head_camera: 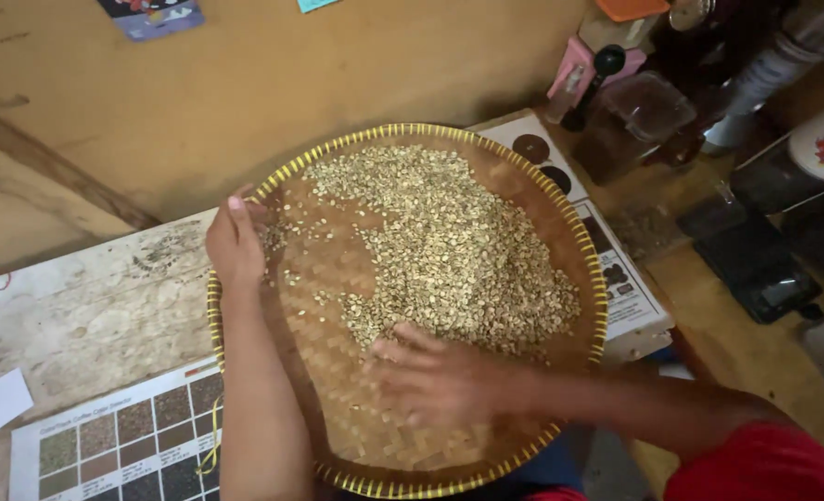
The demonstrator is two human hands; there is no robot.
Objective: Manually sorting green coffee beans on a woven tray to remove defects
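Head view: round woven tray [574,250] holds pale beans [449,246]; left hand [236,243] clasps its rim, right hand [435,380] fingers spread.

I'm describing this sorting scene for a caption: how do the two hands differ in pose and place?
The left hand grips the tray at its rim and looks sharp; the right hand lies spread, palm down, inside the tray and is motion-blurred. The left hand sits at the thin edge of the beans, the right hand at the near edge of the main pile. Both are bare.
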